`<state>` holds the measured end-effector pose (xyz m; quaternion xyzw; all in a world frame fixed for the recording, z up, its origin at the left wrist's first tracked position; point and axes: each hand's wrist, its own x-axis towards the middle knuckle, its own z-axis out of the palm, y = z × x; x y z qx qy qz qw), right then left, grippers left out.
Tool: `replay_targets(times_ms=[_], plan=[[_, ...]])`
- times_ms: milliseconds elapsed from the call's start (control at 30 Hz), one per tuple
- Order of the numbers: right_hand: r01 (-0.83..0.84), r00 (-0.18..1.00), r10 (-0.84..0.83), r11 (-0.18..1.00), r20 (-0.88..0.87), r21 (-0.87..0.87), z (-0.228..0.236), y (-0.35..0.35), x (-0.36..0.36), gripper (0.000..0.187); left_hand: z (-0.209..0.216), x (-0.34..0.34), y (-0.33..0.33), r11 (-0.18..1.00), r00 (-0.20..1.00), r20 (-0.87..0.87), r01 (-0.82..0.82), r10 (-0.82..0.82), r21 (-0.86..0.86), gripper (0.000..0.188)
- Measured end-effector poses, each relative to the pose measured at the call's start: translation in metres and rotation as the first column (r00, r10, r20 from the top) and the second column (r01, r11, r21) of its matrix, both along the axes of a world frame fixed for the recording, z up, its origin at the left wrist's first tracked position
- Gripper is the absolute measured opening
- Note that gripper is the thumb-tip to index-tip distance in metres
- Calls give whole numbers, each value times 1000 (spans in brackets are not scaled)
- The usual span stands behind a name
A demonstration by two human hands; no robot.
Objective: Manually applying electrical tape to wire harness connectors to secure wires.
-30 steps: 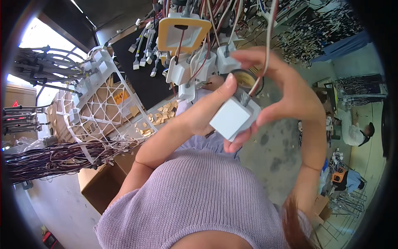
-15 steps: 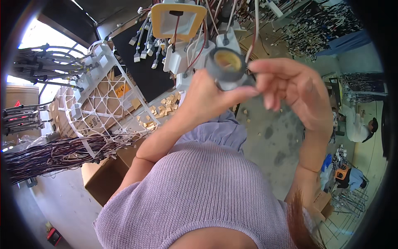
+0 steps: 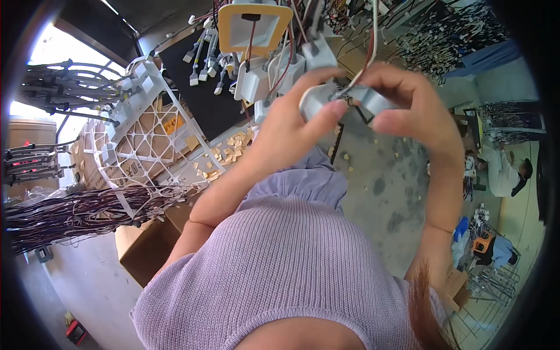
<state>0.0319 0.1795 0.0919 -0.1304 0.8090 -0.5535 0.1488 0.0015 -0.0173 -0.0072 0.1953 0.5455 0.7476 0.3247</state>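
Note:
My left hand [image 3: 294, 119] is closed around a white plastic housing [image 3: 314, 100], its thumb pressed along the near side. A grey cable end lies by the thumb tip. On the other side my right hand [image 3: 417, 111] grips a pale grey-white plastic part [image 3: 373, 100] between thumb and curled fingers. I cannot tell whether the two pieces are joined. A red-and-white wire pair [image 3: 371, 44] comes down from above to the space between my hands. Just beyond hang several white housings [image 3: 254, 81] on wires, and a white one with a yellow rim [image 3: 256, 46].
A white lattice rack [image 3: 143, 131] with cables stands at left, above a thick dark wire bundle [image 3: 87, 213]. Below is an open cardboard box [image 3: 146, 251]. Small yellowish pieces [image 3: 233, 146] lie scattered. Two people [image 3: 504, 172] are at far right; wire piles [image 3: 455, 41] lie beyond.
The dark tape roll with a yellow core that showed at my left hand is no longer visible. My right hand has closed on the pale part, and the wires have shifted right.

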Motion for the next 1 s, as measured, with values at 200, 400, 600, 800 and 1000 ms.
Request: replay_targets(times_ms=[200,400,600,800,1000], plan=[[262,929,-205,953,-308,154,-19,-9,8,51,3,11,7,989,898,-413,-137,148,56,23],[-230,951,196,965,-238,-127,-26,-13,-27,51,12,12,-3,858,889,145,359,-434,366,51],[-174,983,178,982,-42,74,-18,4,-17,25,4,6,-9,839,848,336,204,-409,504,33],[4,996,-15,991,-86,-132,-18,11,17,38,-5,6,-4,965,999,32,-9,1,261,20],[-158,985,144,973,-91,-168,3,-5,16,50,-18,9,-5,876,885,346,126,-312,466,27]])
